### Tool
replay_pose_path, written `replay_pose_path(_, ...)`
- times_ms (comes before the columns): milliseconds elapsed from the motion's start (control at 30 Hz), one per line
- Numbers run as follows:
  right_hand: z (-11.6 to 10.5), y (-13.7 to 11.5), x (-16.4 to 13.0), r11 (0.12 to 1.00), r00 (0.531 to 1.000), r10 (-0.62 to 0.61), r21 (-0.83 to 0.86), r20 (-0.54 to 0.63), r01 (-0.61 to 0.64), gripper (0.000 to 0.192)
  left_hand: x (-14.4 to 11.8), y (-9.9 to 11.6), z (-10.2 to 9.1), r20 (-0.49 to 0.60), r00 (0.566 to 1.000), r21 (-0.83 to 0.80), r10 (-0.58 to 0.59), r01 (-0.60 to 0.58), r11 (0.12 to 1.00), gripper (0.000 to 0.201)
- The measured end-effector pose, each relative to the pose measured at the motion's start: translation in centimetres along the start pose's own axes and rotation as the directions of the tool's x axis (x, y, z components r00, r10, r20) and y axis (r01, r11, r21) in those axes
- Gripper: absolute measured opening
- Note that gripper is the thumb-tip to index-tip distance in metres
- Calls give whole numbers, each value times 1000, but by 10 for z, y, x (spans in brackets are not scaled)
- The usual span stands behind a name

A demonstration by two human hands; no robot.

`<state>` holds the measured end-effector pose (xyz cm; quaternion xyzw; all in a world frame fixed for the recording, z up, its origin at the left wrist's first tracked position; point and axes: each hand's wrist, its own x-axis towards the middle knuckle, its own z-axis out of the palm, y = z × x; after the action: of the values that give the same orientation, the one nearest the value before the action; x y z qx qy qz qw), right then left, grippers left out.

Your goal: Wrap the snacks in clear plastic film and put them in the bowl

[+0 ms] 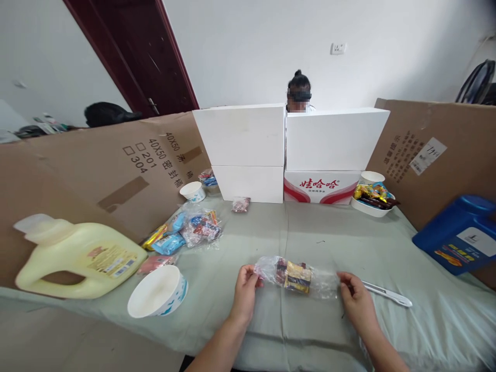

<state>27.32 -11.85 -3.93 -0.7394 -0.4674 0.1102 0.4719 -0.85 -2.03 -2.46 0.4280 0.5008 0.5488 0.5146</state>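
On the green-covered table (240,310), the left hand (244,292) and right hand (356,302) each pinch 1 end of a clear snack bag (296,276), stretched between them beside a white knife (387,294).

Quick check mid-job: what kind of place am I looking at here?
Probably a makeshift packing station in a plain room: a cloth-covered table walled by brown cardboard sheets and white foam boxes, with clear bags of wrapped snacks on it.
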Motion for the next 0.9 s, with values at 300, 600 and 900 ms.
replay_pose_path(300,13,-78,6,789,802,-540,-178,256,588,43,-12,29,18,680,562,467,471,-827,313,38)
replay_pose_path(600,4,-70,-46,701,642,-520,-148,563,698,17,-49,16,-11,887,409,370,215,-907,199,18)
replay_pose_path(900,20,-62,-3,770,786,-477,-245,394,590,30,-25,29,32,822,451,403,347,-892,204,33)
